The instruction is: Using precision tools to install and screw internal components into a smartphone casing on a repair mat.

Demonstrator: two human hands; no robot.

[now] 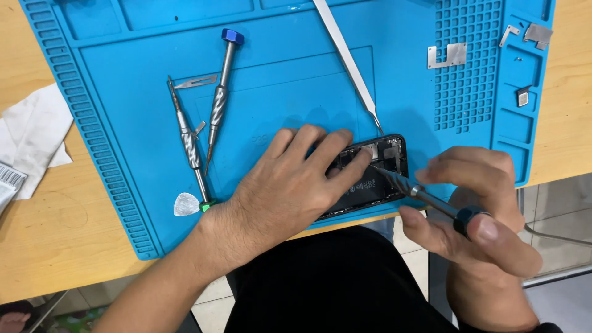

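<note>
Left hand (290, 185) lies flat, fingers spread, pressing down on an opened black phone (373, 176) at the near edge of the blue repair mat (296, 80); it grips nothing, just pins the phone in place. Right hand (478, 206) is closed round a dark-handled screwdriver (425, 196), thumb and fingers pinching the handle, index tip capping its end; the metal shaft slants up-left and the tip sits inside the phone's upper part among the exposed internals. Phone lies back-open, mostly covered by the left fingers, its right part showing. Metal tweezers (348, 61) lie on the mat, slanting down to a point just above the phone's top edge. Left of the hand, two more screwdrivers rest on the mat: one with a blue cap (219, 98), one with a green end (188, 145), crossing close together near their lower ends. A scalpel blade (196, 81) lies between their upper ends, a white triangular pick (185, 204) just beside the green end. Small metal plates (448, 55) sit on the mat's right side and its compartments. Mat lies on a wooden surface (61, 228); white tissue (34, 139) at far left.
</note>
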